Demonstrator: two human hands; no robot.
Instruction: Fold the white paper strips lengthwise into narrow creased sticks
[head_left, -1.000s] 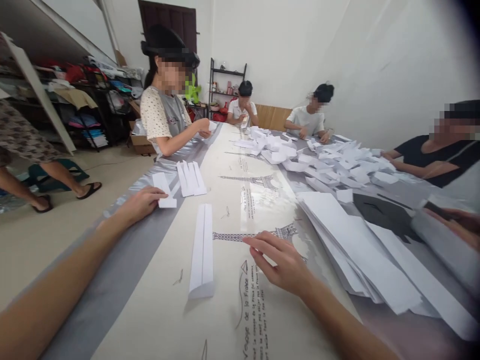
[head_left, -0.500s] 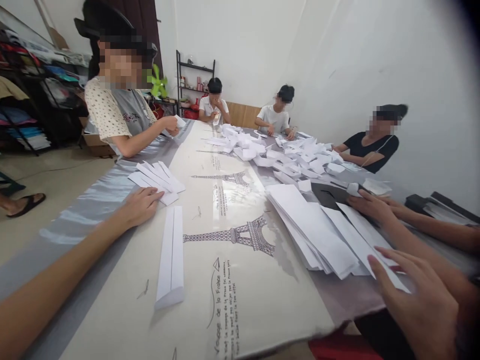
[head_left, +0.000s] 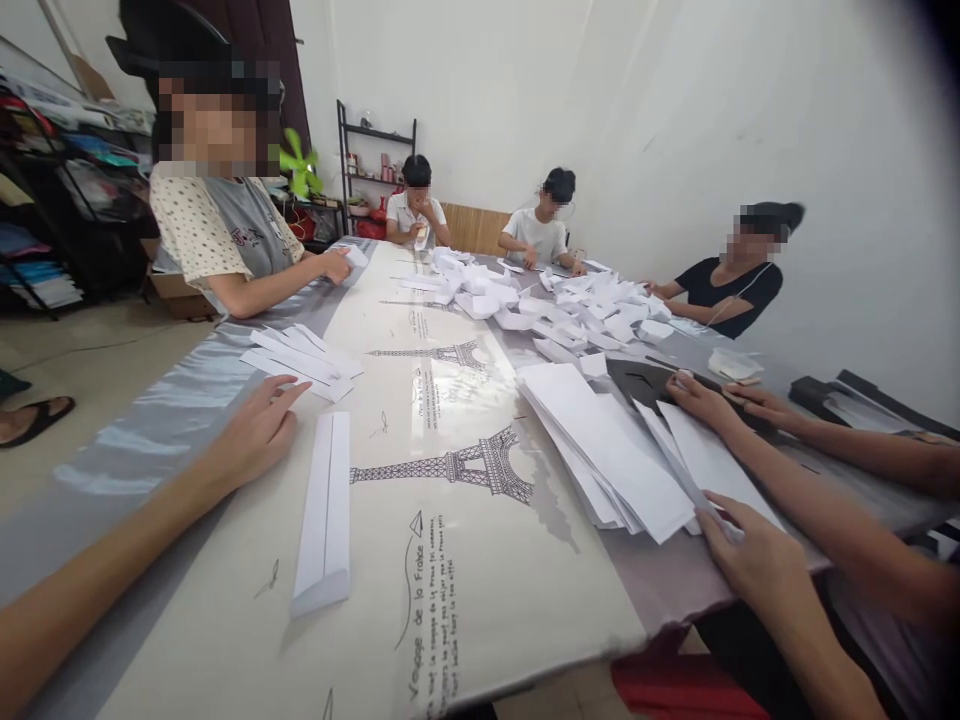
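My left hand (head_left: 262, 430) has its fingers stretched out over the table, just short of a fanned pile of white envelopes (head_left: 304, 357), holding nothing. Right of that hand, a single long white envelope (head_left: 324, 510) lies seam up, its flap end toward me. On the right, my right hand (head_left: 750, 560) pinches the near end of a long white envelope (head_left: 679, 455), whose edge is tilted up. Beside it lies a thick, fanned stack of white envelopes (head_left: 600, 450).
A heap of white folded papers (head_left: 555, 300) covers the far right of the table (head_left: 487, 610). At my right, a co-worker's hand (head_left: 701, 400) reaches in near the envelopes. Other people sit around the far side; one stands at the left holding a white paper (head_left: 356, 256).
My left hand has lifted and drawn back from the fanned pile. My right hand has moved left and closed on an envelope. The view has shifted slightly.
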